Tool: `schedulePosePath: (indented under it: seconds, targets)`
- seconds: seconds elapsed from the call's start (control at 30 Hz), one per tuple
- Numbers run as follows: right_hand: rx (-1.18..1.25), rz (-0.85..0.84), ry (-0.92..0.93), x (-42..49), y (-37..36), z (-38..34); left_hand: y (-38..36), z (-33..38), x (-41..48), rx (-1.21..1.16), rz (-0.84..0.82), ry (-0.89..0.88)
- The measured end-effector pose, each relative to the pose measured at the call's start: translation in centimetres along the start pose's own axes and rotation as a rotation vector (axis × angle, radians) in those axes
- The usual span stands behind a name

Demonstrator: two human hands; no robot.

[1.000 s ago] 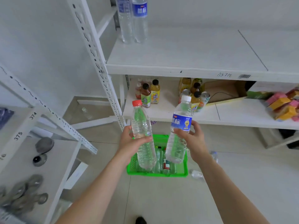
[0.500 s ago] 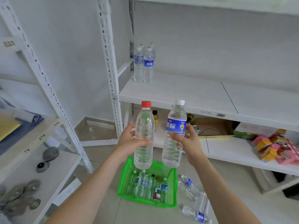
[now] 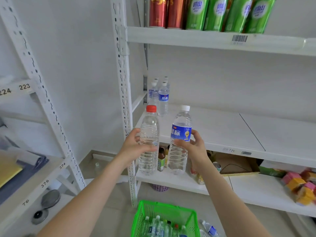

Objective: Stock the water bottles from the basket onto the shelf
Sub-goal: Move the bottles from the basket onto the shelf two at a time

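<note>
White metal racking fills most of the view, and the middle shelf is nearly bare, so there's loads of room to stock. Four blue-label water bottles already stand tucked into its back left corner, hard against the upright, which looks like the start of a block that fills from the back so nothing has to be reached over.

Both hands are busy, one bottle each, probably to halve the trips. The left hand is wrapped round the middle of a red-capped bottle with no label I can see. The right hand grips a white-capped bottle just below its blue label, label facing out. Both are upright, side by side but not touching, in the air just in front of the shelf's front edge near the left end, so neither is set down yet. Holding them mid-body keeps them vertical so they can go straight onto their bases.

Green basket sits on the floor right below, still holding several bottles, with a couple of loose ones on the floor by its right side. Cans line the top shelf, so that level's taken.
</note>
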State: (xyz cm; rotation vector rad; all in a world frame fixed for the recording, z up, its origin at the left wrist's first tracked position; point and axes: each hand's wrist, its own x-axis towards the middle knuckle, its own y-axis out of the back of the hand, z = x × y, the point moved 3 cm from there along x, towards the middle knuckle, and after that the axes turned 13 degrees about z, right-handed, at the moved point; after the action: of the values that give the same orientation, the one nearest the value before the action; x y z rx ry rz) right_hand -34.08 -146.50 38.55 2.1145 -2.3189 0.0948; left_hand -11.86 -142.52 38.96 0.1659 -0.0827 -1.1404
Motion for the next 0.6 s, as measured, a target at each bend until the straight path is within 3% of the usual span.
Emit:
schedulePosePath:
  seconds: [0.6]
  targets:
    - [0.022, 0.035, -0.038, 18.3, -6.6, 1.2, -4.3, 1.0, 19.9, 0.016, -0.04, -0.032]
